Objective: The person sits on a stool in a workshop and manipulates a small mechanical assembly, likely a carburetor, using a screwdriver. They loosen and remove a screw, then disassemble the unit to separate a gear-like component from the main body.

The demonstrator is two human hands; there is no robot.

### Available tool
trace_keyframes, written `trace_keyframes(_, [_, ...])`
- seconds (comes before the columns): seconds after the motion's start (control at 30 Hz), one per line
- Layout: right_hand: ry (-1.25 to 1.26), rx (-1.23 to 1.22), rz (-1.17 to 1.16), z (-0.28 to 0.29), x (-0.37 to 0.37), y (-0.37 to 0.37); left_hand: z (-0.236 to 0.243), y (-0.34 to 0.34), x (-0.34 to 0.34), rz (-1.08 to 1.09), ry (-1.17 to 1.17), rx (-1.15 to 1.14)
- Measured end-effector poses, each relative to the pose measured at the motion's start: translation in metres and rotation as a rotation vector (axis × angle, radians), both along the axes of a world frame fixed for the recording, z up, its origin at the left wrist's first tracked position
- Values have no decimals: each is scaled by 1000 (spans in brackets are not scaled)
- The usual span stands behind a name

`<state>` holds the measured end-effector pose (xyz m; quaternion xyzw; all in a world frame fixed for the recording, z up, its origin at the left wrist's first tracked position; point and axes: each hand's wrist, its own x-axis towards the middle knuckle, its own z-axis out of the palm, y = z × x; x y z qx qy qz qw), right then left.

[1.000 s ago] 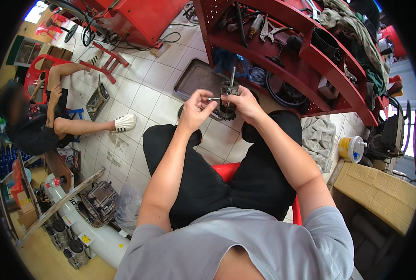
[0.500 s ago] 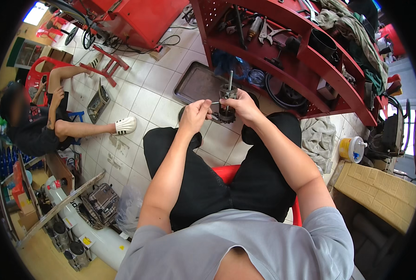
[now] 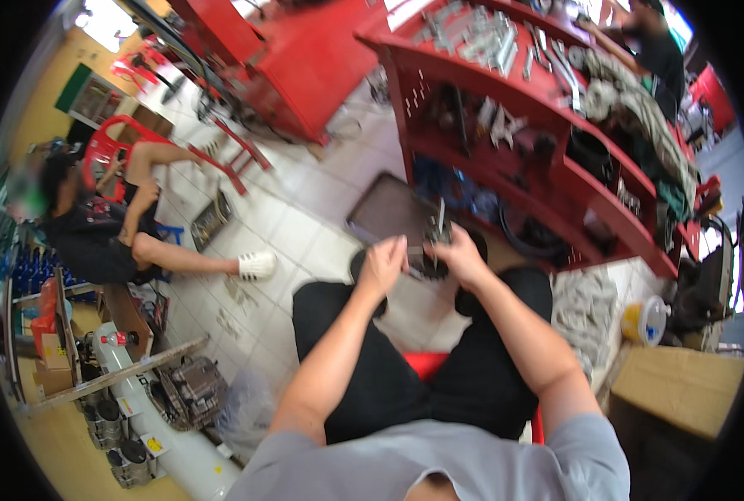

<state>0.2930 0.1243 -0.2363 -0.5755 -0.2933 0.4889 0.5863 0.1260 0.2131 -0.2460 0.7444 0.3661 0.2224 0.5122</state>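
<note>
My right hand [image 3: 464,255] is closed round a dark cylindrical metal part with a shaft [image 3: 437,230], held upright between my knees. Its round lower end shows below my fingers, partly hidden. To the left of it, my left hand [image 3: 385,261] is closed in a pinch, the fingers on a thin metal rod [image 3: 413,250] that points toward the part. Motion blur hides the rod's exact shape and whether it touches the part. Beyond both hands, a dark shallow metal tray [image 3: 380,209] lies on the tiled floor.
A red workbench [image 3: 489,167] stands ahead on the right, with wrenches [image 3: 505,46] on top and tools on its shelf. At left a person [image 3: 96,225] sits on a red chair, one foot reaching toward me. A grey cloth [image 3: 585,313] and a white-and-yellow bucket [image 3: 645,321] are at right.
The view has shifted, so the scene sits lower and further right, with more of the bench top showing. My hands keep their holds on the metal part and the rod.
</note>
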Motion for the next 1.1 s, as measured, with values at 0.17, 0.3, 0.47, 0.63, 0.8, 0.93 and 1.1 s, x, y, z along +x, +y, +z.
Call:
trace_keyframes(0.17, [79,11,-9,4,0,3,2,1,0,58,-101,-167])
trace_keyframes(0.3, [107,3,-113,1,-5,5,-6,-7,7,137,-562,-602])
trace_keyframes(0.47, [24,7,-201,-6,-6,7,-4,-14,24,197,-758,-840])
trace_keyframes(0.63, [7,46,-246,-2,-8,4,-13,-9,45,330,-876,-1123])
trace_keyframes(0.8, [-329,59,-250,-12,-3,5,-42,-7,69,539,-689,-1196])
trace_keyframes(0.93, [-619,-136,-183,6,-5,8,-61,-11,89,561,-856,-1281])
trace_keyframes(1.1, [-681,-175,-188,-3,1,8,-88,-15,104,584,-938,-1447])
